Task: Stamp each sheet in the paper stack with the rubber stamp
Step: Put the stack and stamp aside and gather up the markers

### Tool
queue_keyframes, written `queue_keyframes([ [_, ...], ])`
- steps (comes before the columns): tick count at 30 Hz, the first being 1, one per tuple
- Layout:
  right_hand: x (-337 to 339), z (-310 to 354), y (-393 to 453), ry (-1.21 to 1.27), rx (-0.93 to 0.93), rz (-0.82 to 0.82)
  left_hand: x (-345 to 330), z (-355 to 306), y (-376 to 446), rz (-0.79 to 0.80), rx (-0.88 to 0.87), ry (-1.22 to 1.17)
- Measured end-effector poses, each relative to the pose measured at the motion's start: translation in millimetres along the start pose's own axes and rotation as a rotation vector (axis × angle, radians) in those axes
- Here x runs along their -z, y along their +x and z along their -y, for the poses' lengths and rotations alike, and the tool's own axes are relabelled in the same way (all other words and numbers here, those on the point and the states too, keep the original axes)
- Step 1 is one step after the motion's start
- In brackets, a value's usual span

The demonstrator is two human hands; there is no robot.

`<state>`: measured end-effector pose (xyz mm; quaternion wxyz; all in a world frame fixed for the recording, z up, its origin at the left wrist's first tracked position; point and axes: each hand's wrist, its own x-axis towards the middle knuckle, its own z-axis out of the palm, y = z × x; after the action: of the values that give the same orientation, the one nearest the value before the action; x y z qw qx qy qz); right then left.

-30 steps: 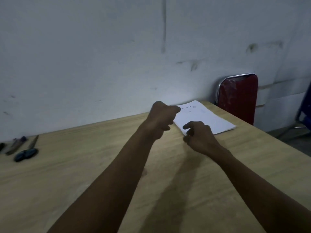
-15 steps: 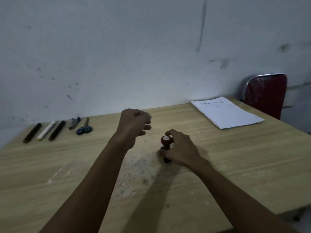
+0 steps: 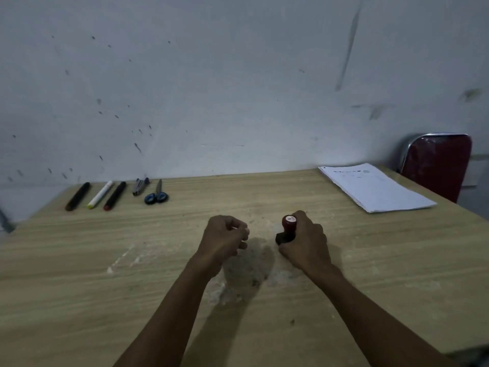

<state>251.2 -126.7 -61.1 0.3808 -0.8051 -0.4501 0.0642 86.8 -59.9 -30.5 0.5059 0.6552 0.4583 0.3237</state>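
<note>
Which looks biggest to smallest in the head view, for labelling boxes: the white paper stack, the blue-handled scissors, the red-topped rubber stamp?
1. White paper stack, clearly largest.
2 and 3. Blue-handled scissors and red-topped rubber stamp look alike; the right hand partly hides the stamp, which is nearer the camera, so unranked.

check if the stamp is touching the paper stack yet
Apart. The head view shows the rubber stamp gripped by the right hand mid-table, with bare wood between it and the paper stack at the far right corner.

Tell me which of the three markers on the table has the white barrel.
The middle marker: white barrel, yellowish near tip. The left marker and right marker flanking it are dark.
</note>
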Motion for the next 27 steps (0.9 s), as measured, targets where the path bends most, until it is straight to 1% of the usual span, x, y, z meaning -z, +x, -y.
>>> queue_keyframes([
  [2, 5, 3, 1, 0.156, -0.063, 0.025, 1, 6, -1, 0.027, -0.030, 0.037],
  [4, 9, 8, 1, 0.474, -0.203, 0.098, 2, 13, -2, 0.064, -0.110, 0.113],
  [6, 11, 12, 0, 0.804, -0.326, 0.194, 1, 17, -4, 0.136, -0.193, 0.151],
  [8, 13, 15, -1, 1.040, -0.369, 0.264, -3, 16, -7, 0.183, -0.268, 0.143],
  [10, 16, 18, -3, 1.183, -0.358, 0.314, -5, 15, -9, 0.148, -0.356, 0.147],
  [15, 16, 25, -8, 1.254, -0.294, 0.385, -3, 14, -6, 0.035, -0.480, 0.137],
  [22, 15, 23, -10, 1.227, -0.292, 0.423, 2, 19, -8, -0.006, -0.516, 0.116],
  [27, 12, 16, -14, 1.240, -0.338, 0.488, 0, 23, -6, 0.017, -0.523, 0.125],
])
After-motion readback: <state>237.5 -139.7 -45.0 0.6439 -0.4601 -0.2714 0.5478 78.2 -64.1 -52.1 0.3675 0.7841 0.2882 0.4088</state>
